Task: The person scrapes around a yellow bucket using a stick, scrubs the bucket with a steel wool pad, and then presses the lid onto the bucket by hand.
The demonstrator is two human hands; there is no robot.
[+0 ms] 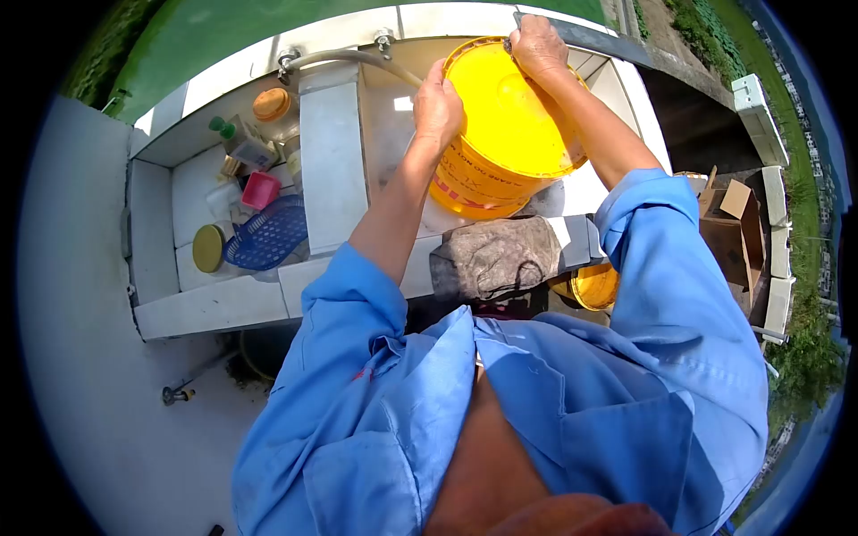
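Observation:
A yellow plastic bucket (pixel 509 112) with printed sides is in the right basin of a tiled sink. Its lettering is upside down and its round base faces up towards me. My left hand (pixel 437 109) grips the bucket's left side, fingers against the wall. My right hand (pixel 539 49) is curled at the far edge of the base. A small dark thing shows beside its fingers, too hidden to name. A grey-brown cloth (pixel 496 257) is draped over the sink's front edge, below the bucket.
A hose (pixel 357 57) runs from a tap (pixel 287 64) into the basin, beside a second tap (pixel 384 41). The left basin holds a blue basket (pixel 270 234), a pink container (pixel 261 190), bottles and jars. A cardboard box (pixel 728 234) stands at right; another yellow container (pixel 595 286) is below the cloth.

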